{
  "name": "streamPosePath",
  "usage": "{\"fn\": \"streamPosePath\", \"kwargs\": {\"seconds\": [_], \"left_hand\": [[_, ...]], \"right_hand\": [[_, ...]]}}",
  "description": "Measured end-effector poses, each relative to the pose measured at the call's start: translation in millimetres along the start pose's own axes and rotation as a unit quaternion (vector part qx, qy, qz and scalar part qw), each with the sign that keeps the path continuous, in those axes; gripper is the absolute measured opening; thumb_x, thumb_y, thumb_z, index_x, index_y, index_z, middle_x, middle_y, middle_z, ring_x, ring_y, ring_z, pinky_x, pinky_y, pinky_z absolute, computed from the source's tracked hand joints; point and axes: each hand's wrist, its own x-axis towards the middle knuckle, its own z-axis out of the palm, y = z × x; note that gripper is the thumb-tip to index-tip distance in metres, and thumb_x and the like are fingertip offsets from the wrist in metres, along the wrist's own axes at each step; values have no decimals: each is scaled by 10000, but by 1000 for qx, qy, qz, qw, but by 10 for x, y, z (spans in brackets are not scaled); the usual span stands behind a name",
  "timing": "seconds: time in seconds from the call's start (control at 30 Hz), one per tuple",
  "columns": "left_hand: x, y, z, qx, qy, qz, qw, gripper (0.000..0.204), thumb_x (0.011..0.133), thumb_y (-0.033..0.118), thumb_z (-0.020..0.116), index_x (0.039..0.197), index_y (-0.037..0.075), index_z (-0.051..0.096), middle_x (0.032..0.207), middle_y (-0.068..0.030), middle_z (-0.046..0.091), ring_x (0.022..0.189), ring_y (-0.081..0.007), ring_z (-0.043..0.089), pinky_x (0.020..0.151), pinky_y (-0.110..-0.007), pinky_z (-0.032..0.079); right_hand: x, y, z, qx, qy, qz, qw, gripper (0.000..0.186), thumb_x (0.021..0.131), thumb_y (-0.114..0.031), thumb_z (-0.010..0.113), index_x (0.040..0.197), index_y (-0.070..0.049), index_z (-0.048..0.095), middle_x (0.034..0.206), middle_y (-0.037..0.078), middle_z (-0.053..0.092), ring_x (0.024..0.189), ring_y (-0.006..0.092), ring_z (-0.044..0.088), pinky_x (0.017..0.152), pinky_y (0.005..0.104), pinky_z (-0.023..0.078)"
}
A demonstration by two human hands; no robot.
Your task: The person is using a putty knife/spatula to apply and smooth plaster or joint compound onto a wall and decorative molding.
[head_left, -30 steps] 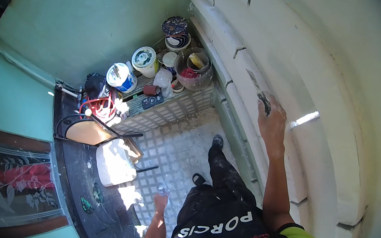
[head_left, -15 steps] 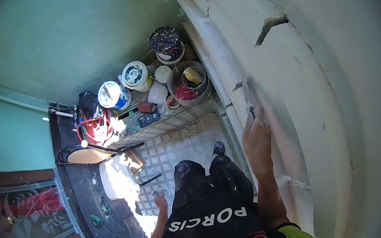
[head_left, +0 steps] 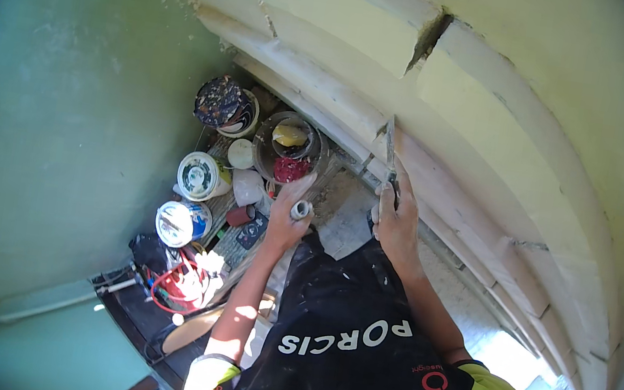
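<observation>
My right hand (head_left: pixel 399 222) is closed round the dark handle of a putty knife (head_left: pixel 391 149). Its thin, whitened blade points up beside a dark gap in the ledge (head_left: pixel 382 130) of the pale moulded wall. In front of my body, my left hand (head_left: pixel 286 222) is wrapped round a pale thing with a round hollow end (head_left: pixel 300 209); the fingers hide most of it. Just beyond that hand stands a large bucket (head_left: pixel 260 152) holding a yellow sponge-like piece (head_left: pixel 289 136) and a red crumpled thing (head_left: pixel 291 170).
A paint-crusted bucket (head_left: pixel 218 100) and two white tubs, one with green (head_left: pixel 201 176), one with blue (head_left: pixel 182 225), stand along the green wall (head_left: pixel 75 122). Red hose or cable (head_left: pixel 174 295) lies bundled nearer. A wide crack (head_left: pixel 429 44) splits the upper moulding.
My left hand has come up from low at my side to in front of me and now shows a hollow-ended thing. The putty knife has tilted more upright. The whole view has turned.
</observation>
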Motion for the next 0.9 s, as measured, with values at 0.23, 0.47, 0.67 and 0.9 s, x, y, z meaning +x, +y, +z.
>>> {"fn": "streamPosePath", "kwargs": {"seconds": [0.23,0.47,0.67,0.9], "left_hand": [[1206,133,-219,113,-83,226,964,713,735,-4,623,1426,100,482,1507,-123,428,1350,-354,436,1095,-442,385],[1429,113,3,240,-119,256,929,736,796,75,656,1482,118,393,1579,-87,320,1457,-278,297,1145,-434,309],[1266,310,426,307,-102,207,923,731,822,131,654,1489,71,362,1583,-127,298,1472,-282,265,1165,-424,282],[1180,486,592,239,-154,235,930,681,772,95,646,1418,21,444,1536,-172,363,1429,-316,345,1135,-435,333]], "right_hand": [[-126,-104,360,-78,145,-101,981,506,991,-155,474,1475,-30,392,1397,277,494,1290,433,476,1097,454,356],[-216,-196,419,-97,154,-100,978,466,974,-151,510,1417,-11,473,1306,282,565,1227,429,530,1065,432,388],[-739,-58,10,-76,192,-74,976,435,957,-108,527,1378,2,525,1307,235,595,1215,322,570,1055,377,400],[-834,133,-395,-19,143,-11,989,450,945,-70,535,1389,-5,520,1319,204,599,1192,242,570,1040,349,403]]}}
